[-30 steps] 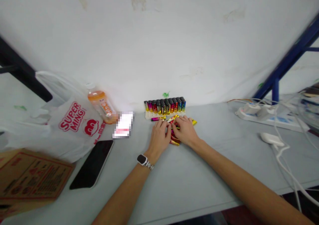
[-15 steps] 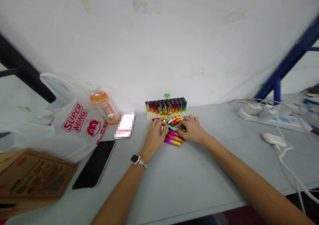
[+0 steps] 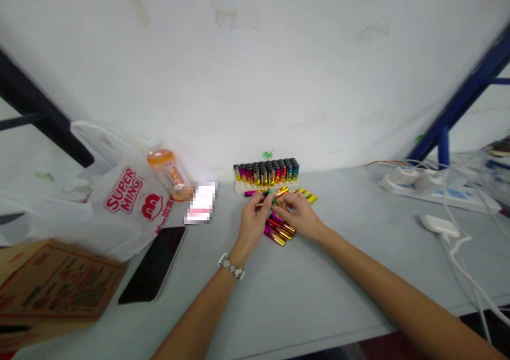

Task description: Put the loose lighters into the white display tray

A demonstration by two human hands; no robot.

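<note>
Between the fingertips of my two hands is a green lighter (image 3: pixel 274 200), mostly covered by the fingers. My left hand (image 3: pixel 254 214) is closed in a pinch on one end of it. My right hand (image 3: pixel 300 214) has its fingers bent around the other end. Loose shiny lighters (image 3: pixel 281 235) in pink, red and gold lie below the hands, and some yellow ones (image 3: pixel 307 195) show just beyond my right hand. Behind the hands, a pale tray (image 3: pixel 241 189) holds rows of upright lighters (image 3: pixel 266 172) with black tops.
On the left are a phone (image 3: pixel 153 264), a cardboard box (image 3: pixel 59 280), a white plastic bag (image 3: pixel 119 232) and an orange drink bottle (image 3: pixel 169 171). A blurred-out white card (image 3: pixel 202 203) lies nearby. A power strip (image 3: pixel 438 190) and a white charger (image 3: pixel 439 225) with cables sit right.
The green lighter has come up from the pile into both hands. My left wrist has turned, hiding the watch face. Some loose lighters have shifted, with yellow ones now right of the pile.
</note>
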